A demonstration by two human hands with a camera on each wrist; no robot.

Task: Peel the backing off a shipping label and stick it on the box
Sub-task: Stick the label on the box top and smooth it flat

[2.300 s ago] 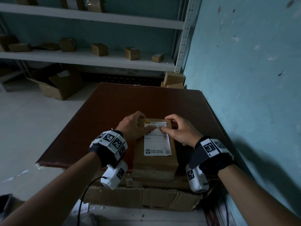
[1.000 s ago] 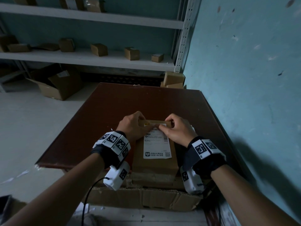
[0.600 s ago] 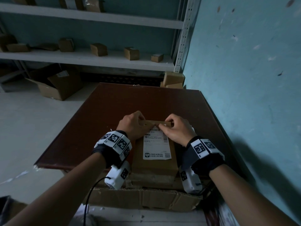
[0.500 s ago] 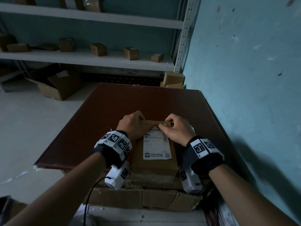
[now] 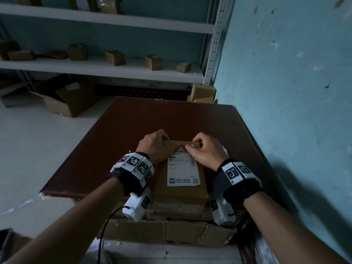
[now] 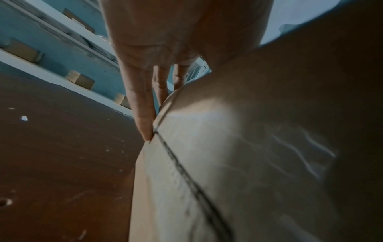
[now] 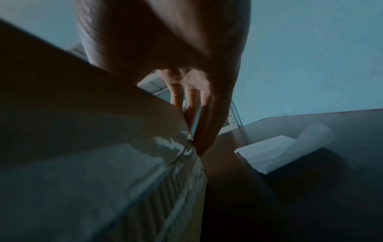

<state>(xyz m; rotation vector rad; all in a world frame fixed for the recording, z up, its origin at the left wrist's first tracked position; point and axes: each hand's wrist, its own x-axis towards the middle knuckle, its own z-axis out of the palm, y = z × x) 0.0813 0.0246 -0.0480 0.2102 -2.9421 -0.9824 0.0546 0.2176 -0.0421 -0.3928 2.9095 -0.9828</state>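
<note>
A brown cardboard box (image 5: 179,193) lies at the near edge of the dark red table (image 5: 152,119), its far end raised a little. A white shipping label (image 5: 183,172) is stuck flat on its top. My left hand (image 5: 154,147) grips the far left corner, and my right hand (image 5: 204,153) grips the far right corner. Both thumbs rest near the label's top edge. In the left wrist view the fingers (image 6: 143,114) run down the box (image 6: 207,163) end. In the right wrist view the fingers (image 7: 207,131) do the same beside the glossy label (image 7: 93,172).
The peeled backing sheet (image 7: 290,147) lies curled on the table right of the box. A torn cardboard carton (image 5: 167,233) sits under the box at the front. The teal wall (image 5: 285,92) runs close on the right. Shelves (image 5: 102,67) hold small boxes; an open carton (image 5: 64,100) stands on the floor.
Both hands left the label's top edge, took hold of the box's far end and tipped it up slightly. Over the last second they have barely moved.
</note>
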